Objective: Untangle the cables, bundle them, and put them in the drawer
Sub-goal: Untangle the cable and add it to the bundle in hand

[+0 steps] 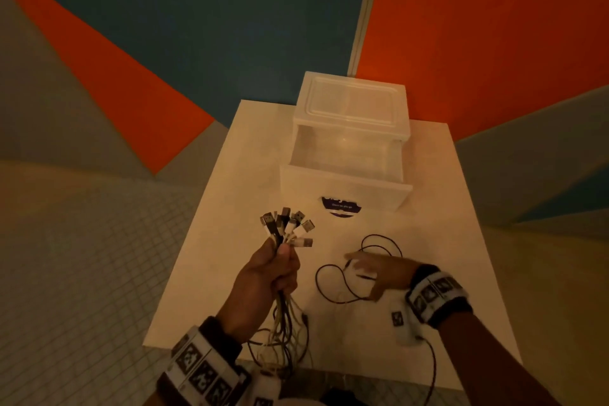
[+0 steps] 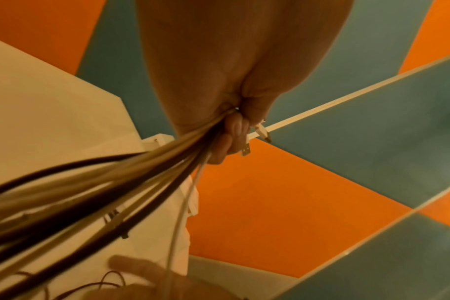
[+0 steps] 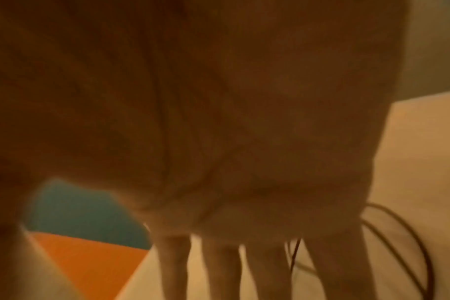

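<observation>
A: How are the hands placed?

B: A bunch of cables is gripped in the fist of the left hand, plugs fanned upward, tails hung down past the near edge of the worktop. The right hand is laid over a loose dark cable, fingers straight and spread, nothing pinched.

A: Which relation is the coming move judged to turn on?

B: The loose cable is spread in flat loops on the worktop, directly under and around the right hand, just right of the held bunch. The right hand is clearly the nearer one. No single long axis is offered by the loops; an end has to be found first, and none can be made out.

A: And the drawer?

B: It is seen pulled open beyond both hands, straight ahead, nothing in it as far as can be told.
</observation>
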A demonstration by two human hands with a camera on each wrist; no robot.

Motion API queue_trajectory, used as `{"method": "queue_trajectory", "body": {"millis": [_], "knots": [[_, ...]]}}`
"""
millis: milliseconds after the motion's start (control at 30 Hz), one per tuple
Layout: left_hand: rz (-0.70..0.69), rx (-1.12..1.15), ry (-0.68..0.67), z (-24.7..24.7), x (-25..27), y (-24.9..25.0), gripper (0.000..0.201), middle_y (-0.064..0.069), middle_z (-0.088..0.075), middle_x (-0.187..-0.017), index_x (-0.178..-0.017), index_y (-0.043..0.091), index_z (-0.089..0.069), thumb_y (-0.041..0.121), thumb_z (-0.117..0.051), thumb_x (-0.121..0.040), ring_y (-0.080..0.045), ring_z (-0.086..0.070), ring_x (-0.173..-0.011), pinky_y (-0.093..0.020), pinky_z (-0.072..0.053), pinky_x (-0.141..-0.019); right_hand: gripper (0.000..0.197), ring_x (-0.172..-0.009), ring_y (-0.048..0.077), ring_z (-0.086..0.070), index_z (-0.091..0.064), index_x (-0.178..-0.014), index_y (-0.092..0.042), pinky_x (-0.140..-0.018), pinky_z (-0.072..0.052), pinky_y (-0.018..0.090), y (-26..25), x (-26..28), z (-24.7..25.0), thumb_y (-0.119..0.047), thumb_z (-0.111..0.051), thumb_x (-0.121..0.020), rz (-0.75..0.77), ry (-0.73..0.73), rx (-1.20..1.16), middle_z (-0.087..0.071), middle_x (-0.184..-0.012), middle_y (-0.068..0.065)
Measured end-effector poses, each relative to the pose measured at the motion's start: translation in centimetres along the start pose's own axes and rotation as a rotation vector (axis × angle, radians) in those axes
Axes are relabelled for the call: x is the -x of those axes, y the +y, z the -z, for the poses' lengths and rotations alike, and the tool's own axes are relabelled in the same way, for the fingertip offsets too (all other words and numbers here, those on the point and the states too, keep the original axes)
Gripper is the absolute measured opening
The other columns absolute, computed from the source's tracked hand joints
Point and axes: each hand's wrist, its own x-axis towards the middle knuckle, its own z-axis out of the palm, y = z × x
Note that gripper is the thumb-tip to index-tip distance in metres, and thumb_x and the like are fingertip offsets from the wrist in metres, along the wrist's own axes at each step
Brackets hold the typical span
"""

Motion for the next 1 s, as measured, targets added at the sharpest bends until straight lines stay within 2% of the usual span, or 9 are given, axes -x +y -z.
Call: {"method": "queue_trajectory", "body": {"millis": [100, 200, 267, 367, 467, 533, 667, 800, 1000], "knots": [[0.015, 0.009, 0.048, 0.3, -0.5, -0.5, 0.014, 0.000, -0.035, -0.067, -0.091, 0.005, -0.049, 0.019, -0.051, -0.093, -0.018, -0.014, -0.061, -0.024, -0.026, -0.050, 0.071, -0.141, 0.028, -0.025, -0.023, -0.148, -0.022, -0.113, -0.031, 0.043, 1.0, -3.2, 0.9, -0.014, -0.057, -0.086, -0.187, 0.529, 0.346, -0.022, -0.155, 0.008], [0.040, 0.009, 0.077, 0.1, -1.3, -1.1, 0.013, -0.001, -0.034, -0.067, -0.092, 0.007, -0.051, 0.014, -0.042, -0.097, -0.017, -0.015, -0.061, -0.024, -0.025, -0.051, 0.070, -0.141, 0.029, -0.026, -0.012, -0.151, -0.021, -0.114, -0.025, 0.046, 1.6, -5.3, 0.2, -0.038, -0.049, -0.093, -0.323, 0.550, 0.324, -0.022, -0.155, 0.008], [0.054, 0.017, 0.100, -0.1, -1.9, -1.3, 0.013, -0.002, -0.033, -0.068, -0.092, 0.007, -0.051, 0.012, -0.040, -0.099, -0.015, -0.018, -0.058, -0.024, -0.025, -0.051, 0.057, -0.135, 0.028, -0.038, -0.026, -0.146, -0.015, -0.112, -0.032, 0.043, 2.3, -6.0, -0.1, -0.040, -0.042, -0.097, -0.343, 0.550, 0.294, -0.037, -0.149, 0.009], [0.062, 0.000, 0.140, -0.3, -2.8, -1.5, 0.011, -0.002, -0.033, -0.069, -0.098, 0.006, -0.049, 0.012, -0.040, -0.100, -0.011, -0.025, -0.054, -0.026, -0.025, -0.053, 0.037, -0.112, 0.030, -0.057, -0.062, -0.114, -0.009, -0.094, -0.046, 0.034, 0.7, -4.6, -0.1, -0.031, -0.036, -0.101, -0.252, 0.605, 0.140, -0.062, -0.120, 0.013], [0.076, 0.014, 0.171, -0.6, -3.6, -1.7, 0.012, -0.002, -0.033, -0.069, -0.100, 0.006, -0.050, 0.011, -0.040, -0.100, -0.011, -0.026, -0.053, -0.027, -0.024, -0.054, 0.031, -0.072, 0.021, -0.055, -0.063, -0.075, -0.014, -0.064, -0.044, 0.028, -2.8, -0.5, -0.5, -0.018, -0.043, -0.098, 0.042, 0.740, -0.390, -0.060, -0.073, 0.004], [0.085, 0.013, 0.176, -1.0, -4.0, -1.9, 0.014, -0.002, -0.033, -0.070, -0.100, 0.006, -0.051, 0.011, -0.038, -0.101, -0.012, -0.026, -0.055, -0.027, -0.024, -0.055, 0.024, -0.057, 0.011, -0.044, -0.060, -0.083, -0.015, -0.052, -0.035, 0.022, -6.1, 3.6, -1.6, -0.017, -0.043, -0.099, 0.271, 0.862, -0.517, -0.051, -0.064, -0.001], [0.077, -0.027, 0.155, -2.2, -4.3, -2.2, 0.025, -0.004, -0.035, -0.070, -0.097, 0.004, -0.052, 0.024, -0.037, -0.101, -0.013, -0.030, -0.056, -0.027, -0.028, -0.055, 0.018, -0.044, 0.005, -0.043, -0.053, -0.093, -0.026, -0.044, -0.032, 0.015, -10.9, 7.8, -6.2, -0.032, -0.038, -0.101, 0.515, 0.980, -0.215, -0.048, -0.054, -0.006], [0.141, 0.020, 0.067, -2.9, -4.0, -2.3, 0.048, -0.010, -0.061, -0.078, -0.105, 0.004, -0.063, 0.044, -0.038, -0.097, -0.019, -0.059, -0.070, -0.028, -0.050, -0.063, 0.024, -0.044, 0.004, -0.044, -0.047, -0.111, -0.034, -0.046, -0.032, 0.012, -10.9, 7.1, -9.2, -0.040, -0.026, -0.100, 0.528, 0.991, 0.150, -0.048, -0.057, -0.013], [0.086, -0.062, 0.068, -2.6, -3.5, -2.6, 0.036, -0.004, -0.055, -0.074, -0.099, 0.009, -0.066, 0.038, -0.044, -0.094, -0.015, -0.054, -0.067, -0.030, -0.046, -0.066, 0.024, -0.050, 0.014, -0.051, -0.047, -0.116, -0.039, -0.048, -0.035, 0.022, -10.0, 8.2, -9.5, -0.038, -0.030, -0.100, 0.509, 0.940, 0.209, -0.049, -0.059, -0.012]]}}
